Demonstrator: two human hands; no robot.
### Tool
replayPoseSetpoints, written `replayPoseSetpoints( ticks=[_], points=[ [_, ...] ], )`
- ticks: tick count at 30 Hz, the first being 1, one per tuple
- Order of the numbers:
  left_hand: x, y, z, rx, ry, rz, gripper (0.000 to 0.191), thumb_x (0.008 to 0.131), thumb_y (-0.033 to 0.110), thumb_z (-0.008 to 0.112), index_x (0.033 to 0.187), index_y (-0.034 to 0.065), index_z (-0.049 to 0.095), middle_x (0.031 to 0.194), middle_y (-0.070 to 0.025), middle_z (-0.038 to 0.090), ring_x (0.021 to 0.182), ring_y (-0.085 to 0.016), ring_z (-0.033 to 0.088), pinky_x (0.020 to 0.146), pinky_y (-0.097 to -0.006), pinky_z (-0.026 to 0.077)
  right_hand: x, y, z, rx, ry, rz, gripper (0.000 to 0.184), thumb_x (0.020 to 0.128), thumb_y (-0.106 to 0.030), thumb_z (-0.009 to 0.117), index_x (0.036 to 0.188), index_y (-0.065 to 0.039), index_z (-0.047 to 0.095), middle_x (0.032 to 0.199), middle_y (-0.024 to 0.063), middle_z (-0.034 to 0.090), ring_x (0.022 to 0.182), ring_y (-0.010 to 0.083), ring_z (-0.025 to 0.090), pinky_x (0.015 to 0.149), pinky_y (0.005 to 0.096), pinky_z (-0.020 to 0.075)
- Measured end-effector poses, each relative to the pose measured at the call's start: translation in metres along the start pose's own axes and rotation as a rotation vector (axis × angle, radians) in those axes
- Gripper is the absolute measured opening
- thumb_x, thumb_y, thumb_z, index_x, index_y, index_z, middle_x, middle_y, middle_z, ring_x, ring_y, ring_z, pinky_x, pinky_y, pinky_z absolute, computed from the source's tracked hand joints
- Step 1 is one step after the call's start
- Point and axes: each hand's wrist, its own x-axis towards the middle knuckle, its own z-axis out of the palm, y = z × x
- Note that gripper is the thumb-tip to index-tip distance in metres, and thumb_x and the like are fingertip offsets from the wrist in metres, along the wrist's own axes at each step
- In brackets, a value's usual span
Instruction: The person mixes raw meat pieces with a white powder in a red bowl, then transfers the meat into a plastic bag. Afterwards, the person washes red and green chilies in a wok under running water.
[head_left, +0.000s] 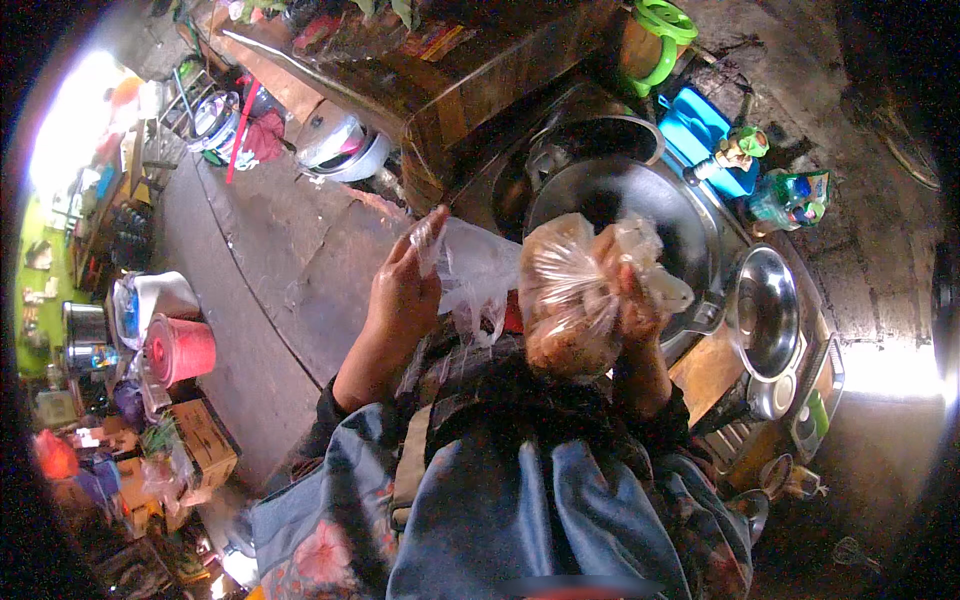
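In the head view, my right hand (637, 307) grips the gathered neck of a clear plastic bag (566, 341) with brownish contents, held in front of my body. My left hand (411, 274) is raised beside it, with a thin, empty-looking clear plastic bag (480, 274) clinging at its fingertips and hanging towards the filled bag. Just beyond the filled bag is a large dark wok (637, 202), with another dark pan (600, 139) behind it. The contents of the filled bag cannot be told exactly.
A metal bowl (766, 311) stands at the right, near a blue plastic container (694, 131) and a green bottle (780, 199). A wooden cabinet (465, 112) rises ahead. At the left are a red lidded bucket (180, 350) and a cardboard box (201, 439).
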Motion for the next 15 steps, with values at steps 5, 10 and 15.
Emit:
replayPoseSetpoints(
  ticks=[5,10,15],
  points=[
    [-0.011,-0.043,0.041,-0.083,-0.139,-0.292,0.080,0.070,0.001,0.054,0.138,0.0214,0.016,0.106,-0.0229,0.055,0.097,-0.039,0.054,0.081,-0.0407,0.045,0.005,-0.043,0.023,-0.082,-0.065,-0.176,0.020,0.086,-0.025,0.046,0.076,-0.009,0.041,0.077,0.0037,0.042,0.071,0.0138,0.041,0.067,0.0289,0.0356],
    [-0.033,-0.061,0.074,0.234,-0.396,-0.571,0.070,0.072,0.041,0.059,0.130,0.0112,0.032,0.091,-0.0229,0.061,0.086,-0.037,0.059,0.070,-0.0423,0.047,0.009,-0.062,0.051,-0.064,-0.129,-0.256,0.027,0.088,-0.030,0.040,0.068,-0.012,0.034,0.072,0.0024,0.032,0.069,0.0149,0.033,0.069,0.0320,0.0304],
    [-0.015,-0.055,0.070,0.166,-0.158,-0.504,0.031,0.077,0.031,0.056,0.091,0.0041,0.054,0.078,-0.0188,0.062,0.076,-0.035,0.060,0.066,-0.0424,0.047,0.013,-0.062,0.072,0.161,-0.234,-0.132,0.027,0.089,-0.032,0.038,0.070,-0.013,0.034,0.076,0.0023,0.032,0.074,0.0152,0.033,0.073,0.0325,0.0305]
  ],
)
